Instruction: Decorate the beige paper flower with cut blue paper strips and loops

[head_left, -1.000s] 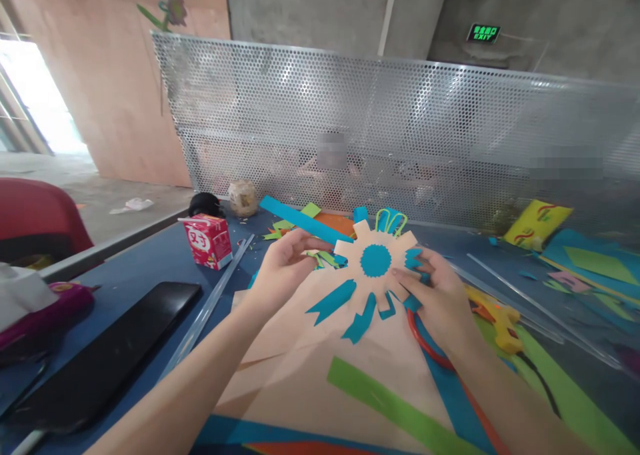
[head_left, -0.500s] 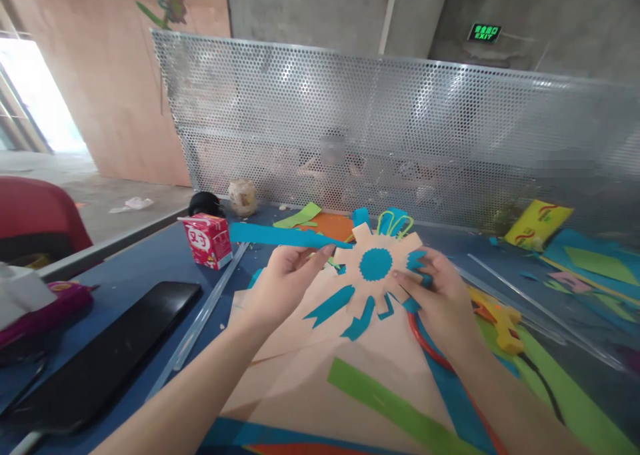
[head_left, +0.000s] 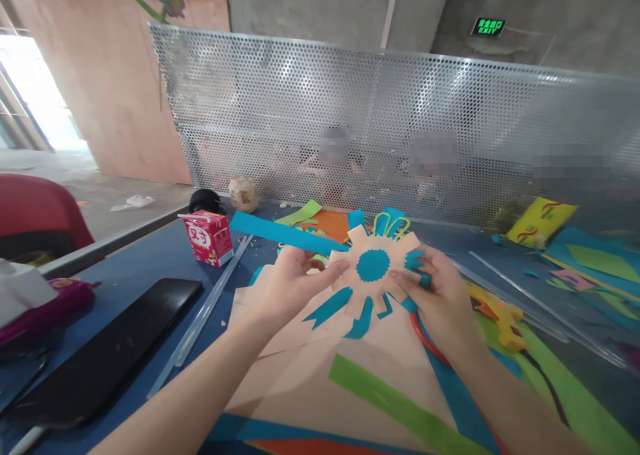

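Observation:
A pale craft flower [head_left: 345,291] with a scalloped blue centre [head_left: 373,267] is held up in front of me. My right hand [head_left: 440,291] grips its right side, thumb on the front and fingers behind. My left hand [head_left: 300,281] pinches the left edge, its thumb on a pale petal and its fingertips partly hidden. A long blue strip [head_left: 283,231] sticks out leftward from that edge. Short blue pieces [head_left: 327,307] and looped yellow-green strips [head_left: 391,225] stick out around the flower. Below lie a pale sheet [head_left: 310,368] and a green strip [head_left: 390,401].
A yellow glue gun [head_left: 503,318] lies right, near clear sticks [head_left: 540,308] and a yellow packet [head_left: 540,221]. Left are a black phone [head_left: 110,348], a red carton [head_left: 207,238] and more clear sticks [head_left: 215,301]. A perforated metal screen [head_left: 300,108] stands behind, with people beyond it.
My left thumb has moved right from the blue strip onto the flower's left petal. The strip's free end has tilted upward. My right hand keeps its grip.

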`<state>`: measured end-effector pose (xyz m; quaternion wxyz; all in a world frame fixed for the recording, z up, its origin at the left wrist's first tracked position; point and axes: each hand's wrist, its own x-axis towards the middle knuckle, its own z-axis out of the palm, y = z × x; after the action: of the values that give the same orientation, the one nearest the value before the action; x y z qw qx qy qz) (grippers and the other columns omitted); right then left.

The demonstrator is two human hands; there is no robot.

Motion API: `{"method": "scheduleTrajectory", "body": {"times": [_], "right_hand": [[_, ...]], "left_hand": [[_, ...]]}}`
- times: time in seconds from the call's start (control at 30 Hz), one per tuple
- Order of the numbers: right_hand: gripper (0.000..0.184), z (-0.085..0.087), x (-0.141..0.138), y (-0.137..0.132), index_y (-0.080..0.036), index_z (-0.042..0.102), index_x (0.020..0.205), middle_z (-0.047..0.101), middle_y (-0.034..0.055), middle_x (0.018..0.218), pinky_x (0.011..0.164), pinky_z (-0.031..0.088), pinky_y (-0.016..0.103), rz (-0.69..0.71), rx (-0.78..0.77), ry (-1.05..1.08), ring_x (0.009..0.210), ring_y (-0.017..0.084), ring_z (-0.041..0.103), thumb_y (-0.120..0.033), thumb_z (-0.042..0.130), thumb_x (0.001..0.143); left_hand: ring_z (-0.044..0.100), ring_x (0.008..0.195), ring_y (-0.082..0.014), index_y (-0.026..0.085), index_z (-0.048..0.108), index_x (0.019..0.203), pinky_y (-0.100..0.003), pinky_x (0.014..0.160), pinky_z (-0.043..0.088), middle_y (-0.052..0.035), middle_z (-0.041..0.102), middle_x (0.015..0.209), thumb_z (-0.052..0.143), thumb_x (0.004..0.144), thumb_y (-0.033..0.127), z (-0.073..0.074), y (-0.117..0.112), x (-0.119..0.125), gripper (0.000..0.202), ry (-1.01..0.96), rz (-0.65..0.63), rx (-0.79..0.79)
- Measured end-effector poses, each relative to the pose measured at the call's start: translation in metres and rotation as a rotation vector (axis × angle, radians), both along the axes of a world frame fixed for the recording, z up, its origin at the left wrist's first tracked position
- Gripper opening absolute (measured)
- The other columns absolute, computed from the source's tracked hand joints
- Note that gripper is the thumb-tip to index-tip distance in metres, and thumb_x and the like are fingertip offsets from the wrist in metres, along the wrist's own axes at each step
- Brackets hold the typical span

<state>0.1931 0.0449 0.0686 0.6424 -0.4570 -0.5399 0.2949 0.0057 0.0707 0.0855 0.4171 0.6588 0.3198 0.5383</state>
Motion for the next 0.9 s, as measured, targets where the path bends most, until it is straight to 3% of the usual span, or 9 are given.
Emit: {"method": "scheduleTrajectory", "body": {"times": [0.17, 0.37, 0.53, 0.73, 0.9], "right_hand": [[0.035, 0.0019, -0.0006, -0.0021, -0.022, 0.048, 0.095, 0.059, 0.0005, 0.081, 0.064, 0.047, 0.027, 0.037, -0.009, 0.017, 0.073, 0.014, 0.057, -0.025, 0.066, 0.065], [0.024, 0.0055, 0.0004, -0.0003, -0.023, 0.051, 0.084, 0.054, -0.0049, 0.068, 0.051, 0.041, 0.022, 0.173, 0.014, 0.274, 0.056, 0.009, 0.050, -0.020, 0.066, 0.065], [0.020, 0.0089, 0.0006, 0.0010, -0.023, 0.054, 0.076, 0.055, -0.0052, 0.066, 0.051, 0.042, 0.022, 0.213, -0.011, 0.404, 0.055, 0.009, 0.050, -0.018, 0.067, 0.062], [0.018, 0.0083, 0.0002, 0.0000, -0.022, 0.055, 0.070, 0.055, -0.0041, 0.065, 0.050, 0.042, 0.023, 0.209, -0.046, 0.402, 0.056, 0.009, 0.050, -0.020, 0.069, 0.058], [0.021, 0.0078, -0.0013, 0.0002, -0.024, 0.056, 0.072, 0.058, -0.0030, 0.069, 0.063, 0.046, 0.031, 0.236, -0.051, 0.381, 0.065, 0.014, 0.055, -0.020, 0.069, 0.057]], "left_hand": [[0.058, 0.082, -0.0189, 0.020, 0.061, 0.085, -0.031, 0.072, 0.047, -0.0031, 0.063, 0.088, 0.063, 0.068, 0.024, 0.0009, -0.0029, -0.0032, 0.018, 0.004, 0.010, 0.081], [0.054, 0.089, -0.0161, 0.019, 0.053, 0.097, -0.027, 0.073, 0.045, -0.0054, 0.056, 0.099, 0.056, 0.073, 0.013, 0.0079, -0.0063, -0.0095, 0.025, -0.114, -0.176, 0.120], [0.054, 0.085, -0.0138, 0.016, 0.055, 0.093, -0.024, 0.067, 0.046, -0.0054, 0.057, 0.096, 0.059, 0.070, 0.013, 0.0071, 0.0007, -0.0090, 0.023, -0.138, -0.066, 0.083], [0.058, 0.083, -0.0144, 0.016, 0.059, 0.081, -0.026, 0.073, 0.048, -0.0033, 0.062, 0.086, 0.063, 0.068, 0.016, 0.0077, 0.0012, -0.0092, 0.014, -0.174, -0.014, 0.070], [0.061, 0.076, -0.0146, 0.018, 0.061, 0.073, -0.028, 0.069, 0.051, -0.0025, 0.066, 0.079, 0.063, 0.068, 0.018, 0.0089, 0.0008, -0.0084, 0.006, -0.166, 0.021, 0.061]]}}
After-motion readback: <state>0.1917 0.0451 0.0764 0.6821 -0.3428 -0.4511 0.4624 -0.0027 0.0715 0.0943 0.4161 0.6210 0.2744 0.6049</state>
